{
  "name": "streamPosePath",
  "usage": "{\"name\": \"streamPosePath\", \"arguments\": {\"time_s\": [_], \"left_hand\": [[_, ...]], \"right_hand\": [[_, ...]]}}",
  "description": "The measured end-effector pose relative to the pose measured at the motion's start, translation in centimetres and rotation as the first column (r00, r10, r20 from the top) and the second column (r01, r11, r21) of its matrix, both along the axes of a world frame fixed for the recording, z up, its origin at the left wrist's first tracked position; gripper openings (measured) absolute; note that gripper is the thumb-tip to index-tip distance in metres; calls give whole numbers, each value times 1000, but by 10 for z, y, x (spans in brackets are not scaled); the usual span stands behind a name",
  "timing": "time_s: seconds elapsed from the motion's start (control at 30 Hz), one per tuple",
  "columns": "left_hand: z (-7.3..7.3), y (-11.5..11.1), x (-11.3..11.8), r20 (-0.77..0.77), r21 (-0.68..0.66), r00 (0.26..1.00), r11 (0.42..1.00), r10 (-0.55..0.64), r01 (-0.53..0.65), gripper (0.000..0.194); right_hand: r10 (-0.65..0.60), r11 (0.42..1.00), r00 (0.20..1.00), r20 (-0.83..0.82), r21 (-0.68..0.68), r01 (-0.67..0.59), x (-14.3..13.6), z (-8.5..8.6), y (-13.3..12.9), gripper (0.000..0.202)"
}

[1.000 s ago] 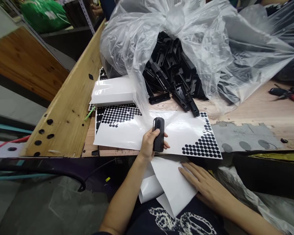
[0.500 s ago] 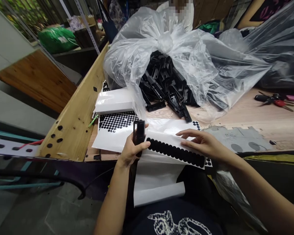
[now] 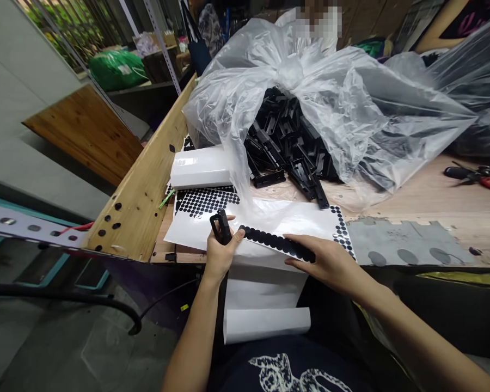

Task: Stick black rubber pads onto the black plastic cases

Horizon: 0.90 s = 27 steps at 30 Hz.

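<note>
A black plastic part (image 3: pixel 221 227) stands up in my left hand (image 3: pixel 221 253), whose thumb also lies on the left end of a strip of black round stickers (image 3: pixel 273 240). Around the right end of that strip close the fingers and thumb of my right hand (image 3: pixel 324 258). The strip tilts down to the right over a white sheet (image 3: pixel 196 231) with rows of black dots. Beyond it, many similar black parts (image 3: pixel 286 136) lie heaped in the mouth of a clear plastic bag (image 3: pixel 224 76).
A white roll (image 3: pixel 202 167) lies at the left beside a wooden side board (image 3: pixel 126 196). Grey tape (image 3: pixel 404 239) covers the table's front edge. Red and black tools (image 3: pixel 473 175) sit at the right. White paper (image 3: pixel 265 324) hangs over my lap. People are partly visible behind the bag.
The sticker strip has tipped to a flatter angle, and my right hand has moved left with its thumb now below the strip. The black part leans more. The view has shifted slightly left.
</note>
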<state>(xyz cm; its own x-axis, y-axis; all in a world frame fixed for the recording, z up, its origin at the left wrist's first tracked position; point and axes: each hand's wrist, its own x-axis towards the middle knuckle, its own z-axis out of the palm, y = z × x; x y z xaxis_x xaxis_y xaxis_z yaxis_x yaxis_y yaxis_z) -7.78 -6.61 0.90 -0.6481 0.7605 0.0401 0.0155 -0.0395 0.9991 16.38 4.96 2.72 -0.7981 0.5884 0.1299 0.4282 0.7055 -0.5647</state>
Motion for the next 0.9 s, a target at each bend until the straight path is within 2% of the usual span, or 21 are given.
{"name": "streamPosePath", "arguments": {"time_s": [0.17, 0.3, 0.4, 0.53, 0.73, 0.83, 0.9], "left_hand": [[0, -6, -6, -58, 14, 998, 1000, -18, 19, 45], [1, -12, -8, -96, 45, 995, 999, -8, 12, 44], [1, -15, -7, -113, 26, 994, 1000, -3, 6, 45], [-3, -20, -6, -148, -31, 989, 999, -19, 15, 45], [-13, -22, -7, -223, -123, 973, 992, -57, 29, 46], [-14, -26, -14, -241, -190, 967, 981, -88, 42, 49], [-7, -30, -19, -270, -224, 957, 974, -101, 40, 52]], "right_hand": [[-11, 955, 1000, -8, -296, 8, -1, 5, 6, 68], [-21, 924, 998, -59, -382, -3, -6, 14, 6, 63], [-12, 920, 995, -95, -391, -26, -8, 14, 5, 58], [-61, 914, 994, -94, -404, 18, -9, 10, 4, 51], [-52, 901, 998, -37, -434, 31, -10, 4, 7, 51], [-107, 926, 994, 1, -363, 100, -11, -2, 10, 44], [-136, 955, 991, 16, -264, 135, -12, -7, 13, 39]]}}
